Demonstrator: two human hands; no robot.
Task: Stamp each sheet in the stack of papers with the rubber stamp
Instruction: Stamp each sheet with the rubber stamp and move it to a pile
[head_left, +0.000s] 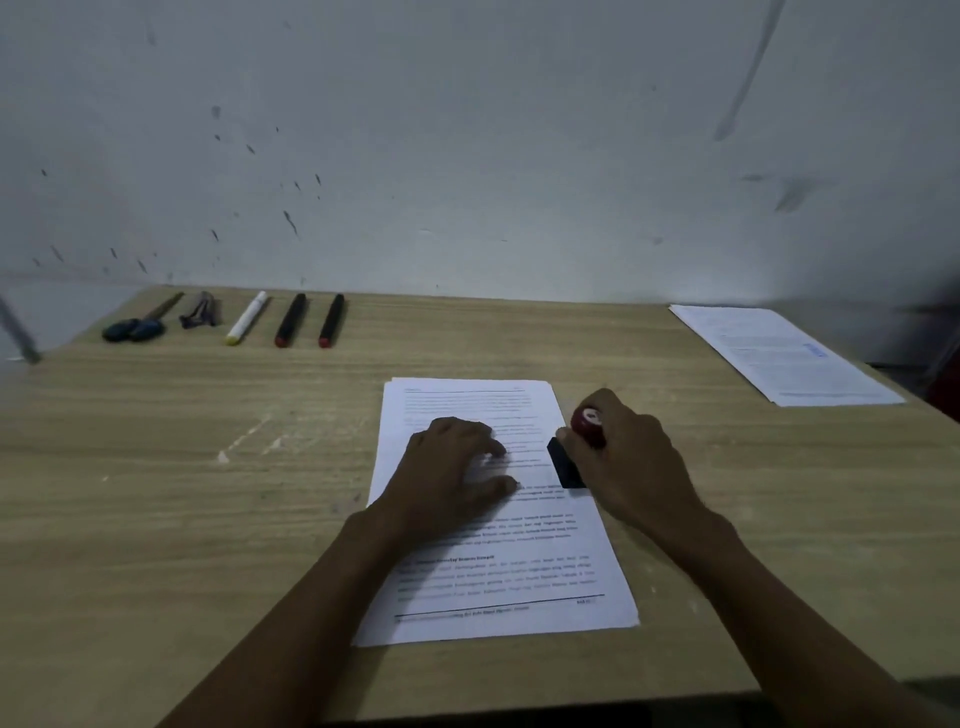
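My right hand (631, 457) is clamped on the stamp (576, 449) at the stack's (498, 587) right edge, left hand (454, 470) flat, fingers apart; I'd expect a clipped print or skewed top sheet.

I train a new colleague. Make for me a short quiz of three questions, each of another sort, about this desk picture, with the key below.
1. True or false: the left hand lies flat on the white printed paper stack.
2. Which hand grips the red-handled rubber stamp with the black base? A) left B) right C) both
3. Fill in: the single printed sheet with a blue mark lies at the far ____ corner of the light wooden desk.

Key
1. True.
2. B. The base stands at the stack's right edge.
3. Right.
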